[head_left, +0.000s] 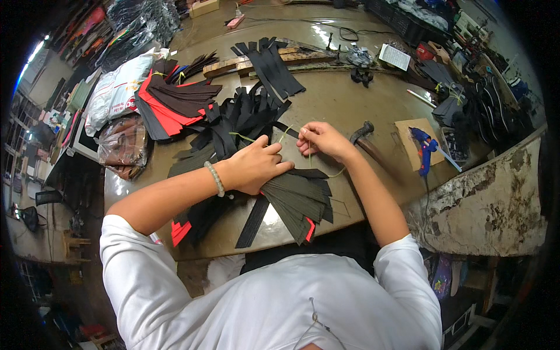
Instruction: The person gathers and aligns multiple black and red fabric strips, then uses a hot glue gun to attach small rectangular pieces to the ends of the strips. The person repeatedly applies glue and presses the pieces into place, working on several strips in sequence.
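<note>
My left hand (256,167) lies over a fanned bundle of dark grey-green fabric strips (298,198), its fingers closed around the gathered end. A red edge shows among the strips. Beside it, my right hand (324,141) pinches a thin yellow-green string (310,158) between thumb and fingers. More of the string stands up between the two hands, and one end trails to the right under my wrist. A tangled heap of black strips (236,119) lies just beyond my left hand. Whether my left fingers also hold string is hard to make out.
A hammer (366,146) rests right of my right hand. Farther right, a blue glue gun (427,153) lies by cardboard (403,131). Red and dark strips (175,105) fan out at the left near a white sack (116,93). Black strips (271,70) lean on wood at the back.
</note>
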### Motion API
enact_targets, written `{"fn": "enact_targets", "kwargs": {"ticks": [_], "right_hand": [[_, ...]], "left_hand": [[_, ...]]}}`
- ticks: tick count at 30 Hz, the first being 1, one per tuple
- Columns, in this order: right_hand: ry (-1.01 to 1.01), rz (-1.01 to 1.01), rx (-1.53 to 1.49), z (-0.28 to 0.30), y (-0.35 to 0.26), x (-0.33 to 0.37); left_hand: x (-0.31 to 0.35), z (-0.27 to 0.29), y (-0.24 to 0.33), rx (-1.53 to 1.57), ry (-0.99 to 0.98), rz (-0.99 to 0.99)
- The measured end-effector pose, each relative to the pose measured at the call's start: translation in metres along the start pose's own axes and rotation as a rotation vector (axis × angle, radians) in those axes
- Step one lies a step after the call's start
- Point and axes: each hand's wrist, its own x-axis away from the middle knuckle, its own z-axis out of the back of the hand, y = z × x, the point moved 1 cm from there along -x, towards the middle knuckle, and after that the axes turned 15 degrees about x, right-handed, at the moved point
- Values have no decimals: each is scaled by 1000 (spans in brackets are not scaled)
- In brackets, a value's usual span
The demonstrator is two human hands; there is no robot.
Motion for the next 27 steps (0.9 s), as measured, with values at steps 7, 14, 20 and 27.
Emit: {"fn": "enact_targets", "kwargs": {"ticks": [7,14,20,27], "right_hand": [[-140,-17,-246,16,14,-8],[-177,-69,-140,31,26,-4],[-74,128,-236,-6,28,11],[395,377,1141,-141,-15,74]], "left_hand": [[-4,-3,-2,10,-65,18],[3,28,-7,169,33,21],[23,77,-43,387,324,309],[-29,41,-49,201,248,401]]}}
